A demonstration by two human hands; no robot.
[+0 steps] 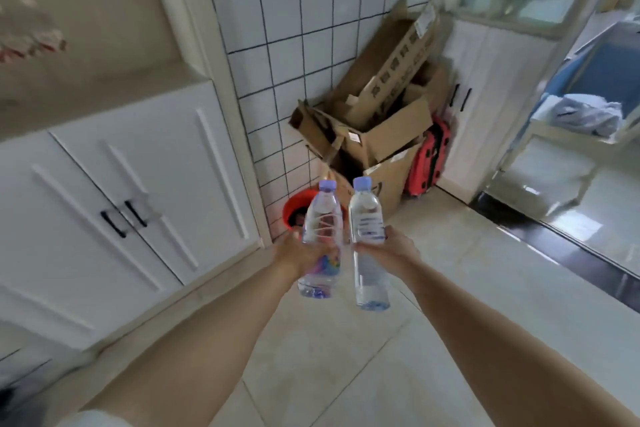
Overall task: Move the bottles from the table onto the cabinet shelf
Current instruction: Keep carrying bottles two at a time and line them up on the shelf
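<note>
1. We have a bottle in each hand, both carried upright in front of us over the floor [346, 374], well clear of any table.
2. Our left hand [298, 255] wraps the left bottle [320, 239] around its middle, fingers curled over the colourful label. Our right hand [389, 248] grips the right bottle [367, 243] at its label band in the same way.
3. Both long axes run near vertical, caps up and leaning slightly away from us. The two bottles sit side by side, close but not touching.
4. The key relation: the cabinet [114, 204] lies to our left, doors shut. A recess [86, 55] opens above those doors. So the left bottle is the nearer one, and we judge the left hand should lead.
5. Whether that recess is the shelf we want, we cannot tell; the view is blurred there.
6. Looks: both bottles are clear plastic with pale purple caps and appear full. The left one is ribbed and shorter, the right one slimmer and taller.
7. Ahead of us stand boxes [374, 114] and a red bucket [294, 211], off our path.
</note>
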